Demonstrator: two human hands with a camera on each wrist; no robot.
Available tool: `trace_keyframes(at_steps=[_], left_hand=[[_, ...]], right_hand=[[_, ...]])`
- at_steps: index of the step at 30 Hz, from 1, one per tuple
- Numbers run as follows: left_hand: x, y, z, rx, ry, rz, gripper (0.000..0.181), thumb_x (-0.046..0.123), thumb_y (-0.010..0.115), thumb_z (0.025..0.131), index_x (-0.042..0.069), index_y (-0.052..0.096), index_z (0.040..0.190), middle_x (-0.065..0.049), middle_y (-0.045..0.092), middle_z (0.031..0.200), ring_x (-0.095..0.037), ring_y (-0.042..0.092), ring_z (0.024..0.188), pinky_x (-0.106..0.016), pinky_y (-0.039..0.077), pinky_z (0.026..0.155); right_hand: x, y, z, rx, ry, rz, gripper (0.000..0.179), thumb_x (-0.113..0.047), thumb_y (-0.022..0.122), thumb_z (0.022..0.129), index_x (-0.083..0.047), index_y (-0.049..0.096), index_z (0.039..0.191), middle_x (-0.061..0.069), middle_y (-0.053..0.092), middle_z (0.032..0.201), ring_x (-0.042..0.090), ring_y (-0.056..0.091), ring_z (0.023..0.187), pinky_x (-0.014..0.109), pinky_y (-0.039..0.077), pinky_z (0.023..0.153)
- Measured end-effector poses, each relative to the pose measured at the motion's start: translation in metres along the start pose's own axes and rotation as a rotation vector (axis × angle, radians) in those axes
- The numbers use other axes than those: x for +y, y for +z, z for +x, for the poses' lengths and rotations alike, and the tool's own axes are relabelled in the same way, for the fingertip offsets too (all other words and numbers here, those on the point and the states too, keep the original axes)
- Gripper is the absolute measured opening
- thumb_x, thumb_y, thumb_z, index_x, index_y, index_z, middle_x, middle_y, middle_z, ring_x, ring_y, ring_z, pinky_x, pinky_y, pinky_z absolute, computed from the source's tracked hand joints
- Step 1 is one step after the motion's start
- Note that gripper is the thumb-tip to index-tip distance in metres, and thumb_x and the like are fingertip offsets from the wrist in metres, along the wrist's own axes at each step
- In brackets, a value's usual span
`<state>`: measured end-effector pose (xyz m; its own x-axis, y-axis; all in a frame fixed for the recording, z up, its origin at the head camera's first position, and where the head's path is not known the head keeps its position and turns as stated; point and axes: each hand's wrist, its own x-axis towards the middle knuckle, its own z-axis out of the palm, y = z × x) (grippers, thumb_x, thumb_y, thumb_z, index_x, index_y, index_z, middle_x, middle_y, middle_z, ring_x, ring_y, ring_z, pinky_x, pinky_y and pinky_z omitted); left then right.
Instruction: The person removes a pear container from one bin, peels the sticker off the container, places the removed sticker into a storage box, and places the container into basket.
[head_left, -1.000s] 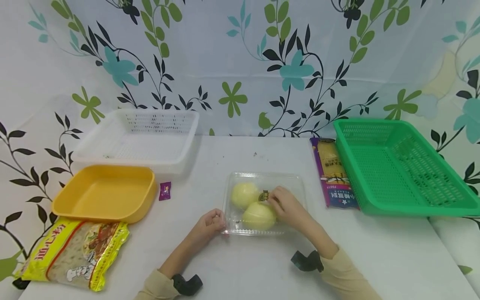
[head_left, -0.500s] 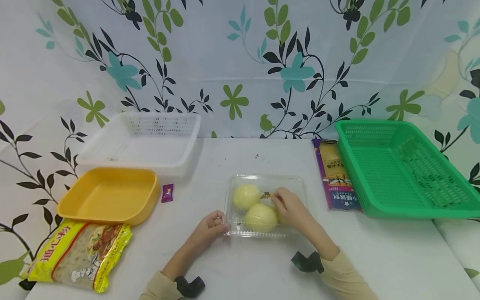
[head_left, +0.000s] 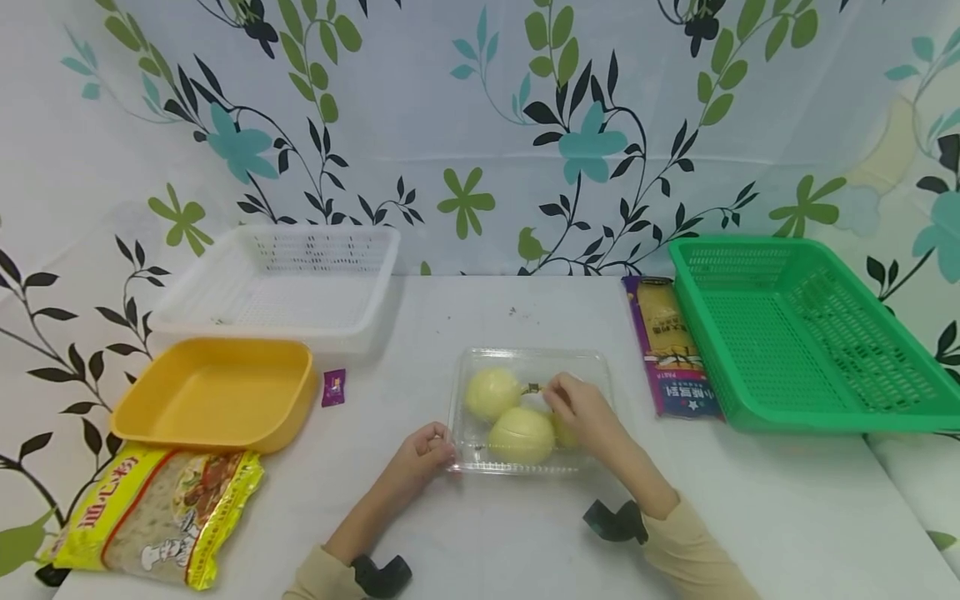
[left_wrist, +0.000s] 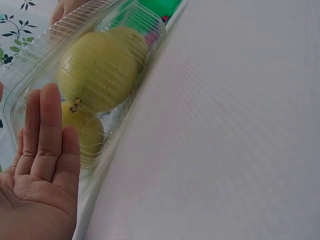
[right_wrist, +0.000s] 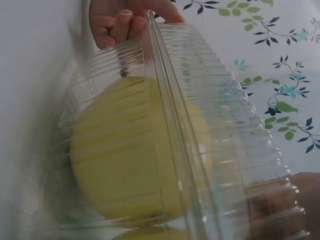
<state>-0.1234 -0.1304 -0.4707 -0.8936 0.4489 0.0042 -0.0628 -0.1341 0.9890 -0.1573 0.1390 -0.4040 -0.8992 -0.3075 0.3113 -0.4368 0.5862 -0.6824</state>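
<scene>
A clear plastic clamshell box [head_left: 468,458] with its lid down lies at the middle of the table, holding round yellow-green pears [head_left: 521,435]. In the left wrist view a stubby stem shows on one pear [left_wrist: 97,72]. My left hand [head_left: 423,454] holds the box's near left edge, thumb over the rim and fingers against the side. Above the lid is my right hand [head_left: 585,414], its thumb and forefinger pinched together at a small dark label [head_left: 532,388], which they partly cover. Through the plastic, the right hand [right_wrist: 272,205] appears blurred in the right wrist view.
Left are a white basket [head_left: 360,321], a yellow tray [head_left: 217,433] and a yellow noodle bag [head_left: 161,517]. A small purple packet [head_left: 333,387] lies beside the tray. Right, a purple pasta packet [head_left: 675,350] adjoins a green basket [head_left: 738,400]. Patterned cloth [head_left: 465,200] hangs behind.
My right fingertips have shifted slightly over the lid, and less of the dark label shows now. The left hand keeps its hold on the box edge. The camera view has shifted a little.
</scene>
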Motion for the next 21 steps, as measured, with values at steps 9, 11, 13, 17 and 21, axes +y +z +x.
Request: trace_keyframes(at_steps=[9, 11, 13, 17, 21], left_hand=[[-0.0031, 0.0019, 0.0000, 0.003, 0.001, 0.002, 0.015, 0.003, 0.049, 0.087, -0.008, 0.042, 0.094, -0.002, 0.060, 0.072, -0.013, 0.056, 0.068, -0.023, 0.044, 0.063], [-0.0028, 0.0036, 0.0005, 0.021, -0.021, -0.015, 0.010, 0.003, 0.048, 0.088, -0.004, 0.043, 0.092, -0.002, 0.059, 0.072, -0.014, 0.057, 0.068, -0.023, 0.044, 0.063], [-0.0022, 0.0053, 0.0009, 0.050, -0.053, -0.033, 0.007, 0.005, 0.048, 0.088, 0.000, 0.044, 0.090, -0.002, 0.058, 0.072, -0.014, 0.057, 0.067, -0.023, 0.044, 0.063], [0.0001, 0.0080, 0.0021, 0.100, -0.092, -0.059, 0.011, 0.011, 0.049, 0.088, 0.002, 0.043, 0.090, -0.001, 0.054, 0.070, -0.015, 0.056, 0.067, -0.025, 0.045, 0.064], [0.0018, 0.0080, 0.0034, 0.122, -0.100, -0.066, 0.015, 0.013, 0.051, 0.088, 0.000, 0.043, 0.091, -0.001, 0.051, 0.069, -0.015, 0.055, 0.067, -0.025, 0.046, 0.064]], right_hand=[[-0.0016, -0.0013, -0.0029, 0.029, 0.062, 0.009, 0.006, -0.004, 0.053, 0.089, 0.000, 0.055, 0.085, 0.000, 0.053, 0.069, 0.011, 0.046, 0.059, 0.025, 0.044, 0.055], [-0.0010, -0.0010, -0.0037, 0.045, 0.066, 0.005, 0.005, -0.003, 0.053, 0.088, 0.000, 0.055, 0.084, 0.000, 0.052, 0.068, 0.011, 0.046, 0.059, 0.025, 0.044, 0.055], [0.0000, -0.0009, -0.0042, 0.066, 0.073, 0.004, 0.005, -0.002, 0.054, 0.088, 0.000, 0.055, 0.084, 0.000, 0.052, 0.068, 0.012, 0.047, 0.059, 0.025, 0.044, 0.055], [-0.0003, -0.0021, -0.0038, 0.115, 0.078, 0.001, 0.005, -0.002, 0.053, 0.088, 0.001, 0.055, 0.084, 0.001, 0.053, 0.069, 0.013, 0.049, 0.060, 0.025, 0.044, 0.054], [-0.0011, -0.0034, -0.0025, 0.146, 0.096, 0.003, 0.007, -0.003, 0.052, 0.089, 0.002, 0.055, 0.086, 0.002, 0.054, 0.070, 0.013, 0.049, 0.061, 0.025, 0.044, 0.055]])
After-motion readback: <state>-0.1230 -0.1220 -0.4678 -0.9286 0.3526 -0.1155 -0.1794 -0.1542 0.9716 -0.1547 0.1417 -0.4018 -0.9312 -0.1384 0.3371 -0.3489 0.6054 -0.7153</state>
